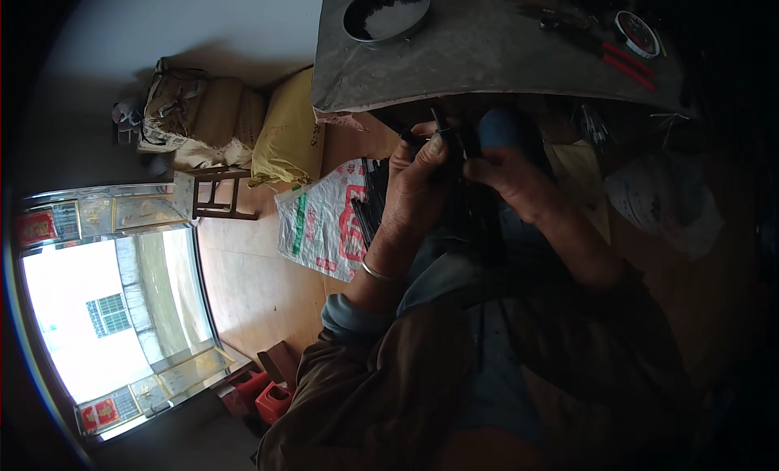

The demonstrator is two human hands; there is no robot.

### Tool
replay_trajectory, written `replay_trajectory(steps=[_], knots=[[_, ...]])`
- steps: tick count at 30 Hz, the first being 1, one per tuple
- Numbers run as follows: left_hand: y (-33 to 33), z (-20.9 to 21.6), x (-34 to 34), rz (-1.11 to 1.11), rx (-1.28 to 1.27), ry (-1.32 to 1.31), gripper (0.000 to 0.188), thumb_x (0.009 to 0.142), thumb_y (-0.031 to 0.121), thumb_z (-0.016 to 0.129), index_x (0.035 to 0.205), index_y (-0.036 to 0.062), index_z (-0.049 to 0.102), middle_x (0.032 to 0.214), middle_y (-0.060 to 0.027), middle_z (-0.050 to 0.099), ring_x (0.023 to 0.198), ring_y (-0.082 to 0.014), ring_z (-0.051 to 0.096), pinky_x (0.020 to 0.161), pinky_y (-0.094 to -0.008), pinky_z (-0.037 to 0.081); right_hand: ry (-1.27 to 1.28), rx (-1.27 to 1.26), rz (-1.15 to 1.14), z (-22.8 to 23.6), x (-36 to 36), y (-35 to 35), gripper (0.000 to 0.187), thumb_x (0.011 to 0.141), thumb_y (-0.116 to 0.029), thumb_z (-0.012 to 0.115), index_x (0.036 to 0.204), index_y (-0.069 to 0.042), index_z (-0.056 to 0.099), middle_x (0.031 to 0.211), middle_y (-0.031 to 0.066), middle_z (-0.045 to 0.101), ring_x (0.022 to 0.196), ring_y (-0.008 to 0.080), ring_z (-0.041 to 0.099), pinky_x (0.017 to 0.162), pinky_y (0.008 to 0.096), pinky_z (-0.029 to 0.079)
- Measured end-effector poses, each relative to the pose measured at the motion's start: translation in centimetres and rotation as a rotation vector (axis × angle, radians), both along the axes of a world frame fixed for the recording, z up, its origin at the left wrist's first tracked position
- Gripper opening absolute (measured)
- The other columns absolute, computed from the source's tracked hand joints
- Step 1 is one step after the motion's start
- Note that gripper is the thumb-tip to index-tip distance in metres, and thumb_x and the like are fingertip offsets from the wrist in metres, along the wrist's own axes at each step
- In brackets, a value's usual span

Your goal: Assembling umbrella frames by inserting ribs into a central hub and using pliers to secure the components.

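Just below the table's edge, my left hand (pixel 420 167) is closed round a dark, thin piece (pixel 439 118) whose tip sticks up past the thumb. My right hand (pixel 507 179) is close beside it on the right, fingers curled and pinched together. What those fingers hold is lost in the shadow. A bundle of long black strips (pixel 371 199) rests by my left forearm and over my lap, partly hidden by the arm. Under the strips lies a white woven sack (pixel 318 219) with red and green print.
The grey table (pixel 471 61) carries a dark bowl (pixel 388 23) of pale material, red-handled pliers (pixel 629 65) and a round tin (pixel 637 34). At the left are a yellow sack (pixel 288 126), a wooden stool (pixel 219 195) and red containers (pixel 274 402). A clear plastic bag (pixel 661 199) lies at the right.
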State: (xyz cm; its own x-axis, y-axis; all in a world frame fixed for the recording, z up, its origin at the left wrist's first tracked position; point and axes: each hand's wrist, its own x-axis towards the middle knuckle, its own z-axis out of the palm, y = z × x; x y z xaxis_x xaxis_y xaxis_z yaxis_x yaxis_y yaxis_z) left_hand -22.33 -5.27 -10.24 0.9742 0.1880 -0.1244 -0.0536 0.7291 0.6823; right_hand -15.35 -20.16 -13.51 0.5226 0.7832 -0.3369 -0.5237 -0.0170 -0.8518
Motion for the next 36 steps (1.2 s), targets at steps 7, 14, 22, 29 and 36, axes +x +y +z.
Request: replay_trajectory(steps=[7, 14, 22, 29, 36], knots=[[-0.5, 0.9, -0.4, 0.037, 0.137, -0.011, 0.019, 0.09, 0.013, 0.063, 0.107, 0.0054, 0.063, 0.095, -0.0032, 0.066, 0.085, -0.0103, 0.061, 0.078, -0.0244, 0.049, -0.142, -0.047, -0.072, 1.2, -0.9, 0.3, 0.027, 0.088, -0.03, 0.066, 0.092, -0.003, 0.062, 0.071, -0.0018, 0.058, 0.057, 0.0041, 0.053, 0.05, 0.0193, 0.043], [0.1, 1.7, 0.0, 0.045, 0.397, 0.059, 0.018, 0.089, 0.012, 0.062, 0.105, 0.0032, 0.064, 0.08, -0.0047, 0.066, 0.06, -0.0099, 0.059, 0.05, -0.0222, 0.048, -0.24, 0.224, -0.19, 3.6, -0.7, 1.2, 0.027, 0.086, -0.009, 0.066, 0.109, -0.001, 0.053, 0.093, 0.0046, 0.06, 0.079, 0.0095, 0.06, 0.068, 0.0218, 0.049], [2.3, 1.4, 0.4, 0.198, 0.546, 0.118, 0.054, 0.097, 0.047, 0.045, 0.118, -0.002, 0.058, 0.074, 0.0013, 0.052, 0.067, -0.007, 0.05, 0.062, -0.0221, 0.043, -0.191, 0.283, -0.26, 4.1, -1.7, 2.7, 0.037, 0.088, -0.004, 0.06, 0.121, 0.0, 0.045, 0.093, 0.0071, 0.058, 0.069, 0.012, 0.058, 0.059, 0.0265, 0.05], [4.5, 4.4, 5.8, -0.157, 0.254, 0.068, 0.067, 0.098, 0.056, 0.028, 0.121, -0.0017, 0.053, 0.085, -0.0046, 0.056, 0.079, -0.0151, 0.054, 0.068, -0.0304, 0.047, -0.165, 0.195, -0.235, 4.2, -2.0, 2.8, 0.036, 0.088, -0.003, 0.059, 0.122, -0.001, 0.045, 0.091, 0.0057, 0.055, 0.064, 0.0119, 0.055, 0.055, 0.0265, 0.048], [4.7, 3.1, 5.5, -0.324, 0.475, -0.013, 0.045, 0.095, 0.036, 0.054, 0.119, -0.0018, 0.054, 0.089, -0.0048, 0.06, 0.087, -0.0137, 0.058, 0.083, -0.0281, 0.046, -0.225, 0.18, -0.283, 4.2, -2.5, 2.5, 0.02, 0.09, -0.01, 0.058, 0.107, -0.003, 0.05, 0.078, 0.0036, 0.054, 0.061, 0.0109, 0.053, 0.055, 0.0255, 0.045]])
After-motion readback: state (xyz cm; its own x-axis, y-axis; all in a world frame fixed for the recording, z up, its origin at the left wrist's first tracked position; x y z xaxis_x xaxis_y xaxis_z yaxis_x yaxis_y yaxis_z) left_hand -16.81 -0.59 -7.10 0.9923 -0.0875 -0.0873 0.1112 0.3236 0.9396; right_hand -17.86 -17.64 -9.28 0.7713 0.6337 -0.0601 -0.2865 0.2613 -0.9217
